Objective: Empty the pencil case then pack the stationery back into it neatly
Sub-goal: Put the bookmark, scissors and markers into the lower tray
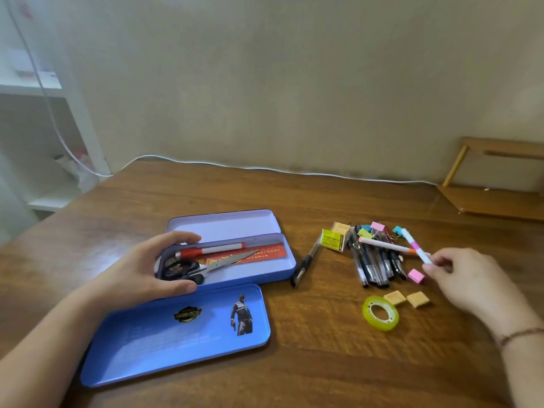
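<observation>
At the table's nine o'clock side, the left hand (153, 266) grips the near-left end of the open blue metal pencil case (282, 269), fingers (176, 238) curled over its far rim and thumb along its near edge. Inside the case lie a red-and-white marker (212, 250), a red flat ruler (253, 253) and black-handled steel scissors (206, 265). A blue metal lid printed with a standing figure (176, 334) rests at six o'clock of the case, touching it. At three o'clock of the case lies a single black pen (304, 263), then a heap of black pens (375, 265) with coloured binder clips (375, 226) and a yellow-labelled eraser (332, 241). At the heap's six o'clock sit a yellow-green tape roll (380, 313) and two tan square erasers (406, 298). Farthest right, the right hand (471, 278) pinches two white slim pens (412, 245) above the heap, beside a pink eraser block (416, 275).
</observation>
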A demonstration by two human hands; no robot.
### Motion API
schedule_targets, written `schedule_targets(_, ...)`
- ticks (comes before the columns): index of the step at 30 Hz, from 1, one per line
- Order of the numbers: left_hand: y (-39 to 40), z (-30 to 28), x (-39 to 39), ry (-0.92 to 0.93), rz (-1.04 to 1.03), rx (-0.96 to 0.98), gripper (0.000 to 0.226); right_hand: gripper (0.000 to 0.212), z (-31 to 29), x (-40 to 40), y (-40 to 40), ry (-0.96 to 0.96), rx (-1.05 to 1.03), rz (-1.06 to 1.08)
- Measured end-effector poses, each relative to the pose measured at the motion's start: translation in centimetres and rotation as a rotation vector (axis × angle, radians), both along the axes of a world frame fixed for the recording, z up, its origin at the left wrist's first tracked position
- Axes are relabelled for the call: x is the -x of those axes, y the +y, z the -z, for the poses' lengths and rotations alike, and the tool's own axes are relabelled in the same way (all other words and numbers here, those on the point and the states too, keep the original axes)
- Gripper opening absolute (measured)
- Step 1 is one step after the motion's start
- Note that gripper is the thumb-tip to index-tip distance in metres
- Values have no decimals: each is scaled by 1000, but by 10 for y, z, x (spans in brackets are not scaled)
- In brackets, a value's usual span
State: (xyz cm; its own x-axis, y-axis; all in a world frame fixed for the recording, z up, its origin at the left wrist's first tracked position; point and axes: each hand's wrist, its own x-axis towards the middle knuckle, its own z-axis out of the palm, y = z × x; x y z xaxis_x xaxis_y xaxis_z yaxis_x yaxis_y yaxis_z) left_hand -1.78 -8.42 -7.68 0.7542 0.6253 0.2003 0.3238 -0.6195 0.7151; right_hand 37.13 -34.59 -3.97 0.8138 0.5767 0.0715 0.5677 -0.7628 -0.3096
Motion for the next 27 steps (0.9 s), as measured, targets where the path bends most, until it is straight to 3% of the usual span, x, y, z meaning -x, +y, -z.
schedule_targets(3, -1, 1, -1, -1, 12, -1, 72, 19, 1, 18, 9, -130, -162, -149)
schedule_targets(6, -2, 2, -3, 4, 23, -1, 70, 20, 2, 49, 28, -143, -341, -534)
schedule_targets(8, -3, 3, -4, 15, 25, -10, 70, 25, 1, 74, 44, -157, -320, -744)
schedule_targets(11, -3, 0, -3, 45, 46, -67, 68, 24, -1, 111, 76, -280, -287, -880)
schedule_targets(14, -2, -2, -3, 62, 90, -147, 60, 8, 1, 137, 115, -325, -285, -915)
schedule_targets(27, 3, 2, -1, 131, 90, -162, 46, 16, 17, 162, 164, -180, -228, -882)
